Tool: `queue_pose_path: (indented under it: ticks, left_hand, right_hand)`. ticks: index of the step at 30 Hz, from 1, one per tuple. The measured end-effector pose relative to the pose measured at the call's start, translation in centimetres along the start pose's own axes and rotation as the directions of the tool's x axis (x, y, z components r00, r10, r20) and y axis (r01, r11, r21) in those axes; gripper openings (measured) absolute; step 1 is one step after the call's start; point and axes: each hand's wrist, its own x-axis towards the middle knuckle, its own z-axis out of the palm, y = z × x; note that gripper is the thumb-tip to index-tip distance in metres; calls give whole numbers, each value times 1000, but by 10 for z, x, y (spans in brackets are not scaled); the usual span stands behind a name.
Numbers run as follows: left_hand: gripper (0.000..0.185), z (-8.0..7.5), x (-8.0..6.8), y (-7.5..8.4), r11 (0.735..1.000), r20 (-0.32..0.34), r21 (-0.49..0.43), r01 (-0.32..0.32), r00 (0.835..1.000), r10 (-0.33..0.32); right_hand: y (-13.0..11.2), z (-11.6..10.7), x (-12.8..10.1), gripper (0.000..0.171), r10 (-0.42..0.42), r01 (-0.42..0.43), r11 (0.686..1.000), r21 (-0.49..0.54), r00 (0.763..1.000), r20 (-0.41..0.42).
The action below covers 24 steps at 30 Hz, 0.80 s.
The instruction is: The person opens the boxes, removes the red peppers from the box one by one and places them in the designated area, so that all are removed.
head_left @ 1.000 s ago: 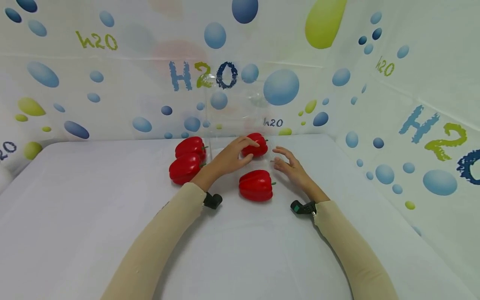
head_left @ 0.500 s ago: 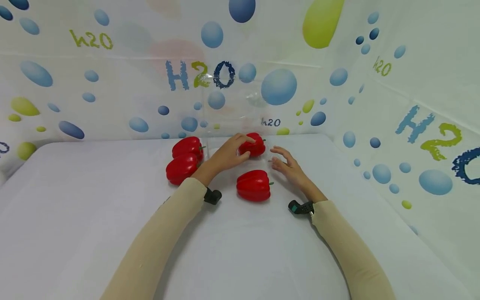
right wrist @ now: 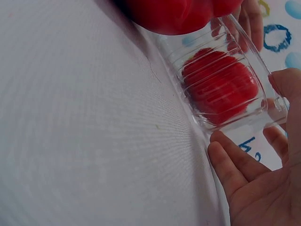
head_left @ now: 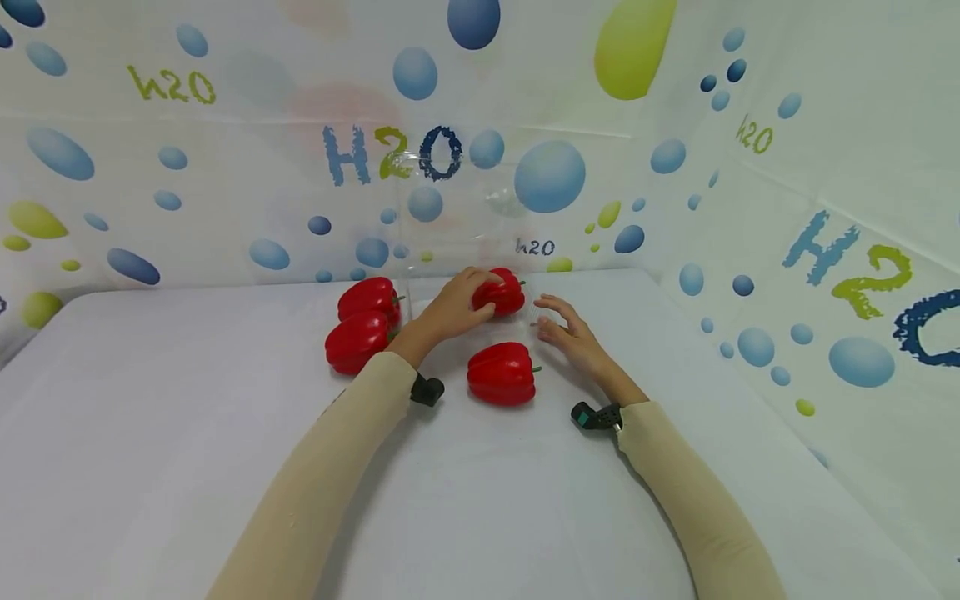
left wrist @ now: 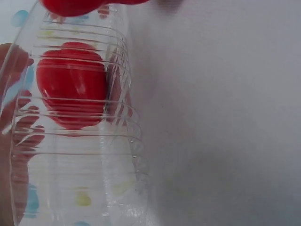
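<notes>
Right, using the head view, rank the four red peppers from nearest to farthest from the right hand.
1. Pepper in the clear container, just left of the right hand.
2. Front pepper, nearer the person.
3. and 4. Far-left pair, stacked close together; too close to call.

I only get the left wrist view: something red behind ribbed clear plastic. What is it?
Observer: The head view shows a red pepper inside a clear container, with the left hand curled over it.
Visitor: Any more of them?
Observer: Three more lie on the white table: a back-left pepper, a front-left pepper and a near pepper.
Visitor: And the other hand?
Observer: The right hand is open; the right wrist view shows its fingertips at the container's rim.
</notes>
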Motion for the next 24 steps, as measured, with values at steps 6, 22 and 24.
queue_pose_path:
  ticks: [6,22,24]
  left_hand:
    - [45,0,2,-8,1000,16,12,27,1000,-27]
    - [69,3,14,-16,991,103,-37,130,987,-126]
    - [69,3,16,-17,989,113,-41,142,984,-136]
  right_hand:
    - [-20,8,-8,49,30,-30,1000,-2,999,11]
    - [-22,8,-7,50,26,-26,999,-31,1000,0]
    - [-21,7,-7,50,27,-27,999,-30,1000,-1]
